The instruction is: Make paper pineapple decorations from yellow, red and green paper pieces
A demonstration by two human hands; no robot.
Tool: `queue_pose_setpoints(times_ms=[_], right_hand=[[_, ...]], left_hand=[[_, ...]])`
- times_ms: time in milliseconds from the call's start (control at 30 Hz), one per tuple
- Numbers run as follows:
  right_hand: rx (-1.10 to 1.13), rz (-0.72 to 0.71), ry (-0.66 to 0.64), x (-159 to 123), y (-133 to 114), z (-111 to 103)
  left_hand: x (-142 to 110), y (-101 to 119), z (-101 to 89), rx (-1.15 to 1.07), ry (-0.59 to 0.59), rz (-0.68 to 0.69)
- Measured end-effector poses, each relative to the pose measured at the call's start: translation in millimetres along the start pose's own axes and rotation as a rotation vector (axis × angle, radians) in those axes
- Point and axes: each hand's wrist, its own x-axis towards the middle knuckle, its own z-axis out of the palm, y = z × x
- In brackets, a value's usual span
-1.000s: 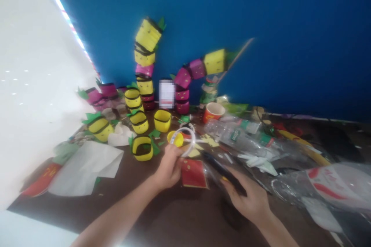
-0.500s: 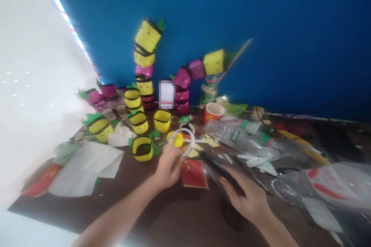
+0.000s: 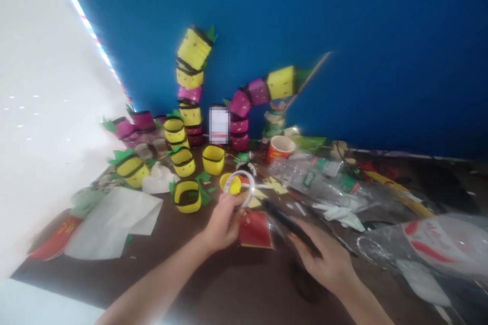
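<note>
My left hand point(image 3: 224, 219) pinches a thin white ring point(image 3: 249, 183) by its lower edge, holding it up over the table. My right hand point(image 3: 324, 259) is wrapped around a long black tool point(image 3: 293, 226) that points up and left toward the ring. A small yellow part shows by the fingers; blur hides the tool's exact kind. Between the two hands lies a red square packet point(image 3: 255, 229), flat on the table. Just behind the ring is a small yellow cup-like piece point(image 3: 232, 184). Yellow scraps point(image 3: 275, 185) are scattered to its right.
Yellow pots with black bands point(image 3: 187, 197) stand to the left. Behind rise a tall yellow-and-purple stack point(image 3: 189, 77) and a bent one point(image 3: 241, 103), before a blue wall. A paper cup point(image 3: 281, 149), clear bottles point(image 3: 305, 175), and a large bottle point(image 3: 442, 244) crowd the right; white sheets point(image 3: 110, 223) lie left.
The white ring has shifted very slightly down and left with my left hand. My right hand and its black tool stay nearly in place.
</note>
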Motion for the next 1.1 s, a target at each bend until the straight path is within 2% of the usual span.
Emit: queue_pose_setpoints(times_ms=[133,600,1100], right_hand=[[0.014,-0.006,0.000,1.0,-1.1,-2.1],[0.014,-0.012,-0.029,2.4,-1.4,-5.5],[0.028,-0.010,-0.019,0.4,-2.6,-6.1]], left_hand=[[-0.4,4.5,-2.2,0.002,-0.017,0.001],[-0.2,2.3,0.0,0.028,0.052,0.047],[-1.7,-0.6,1.9,0.010,0.068,0.015]])
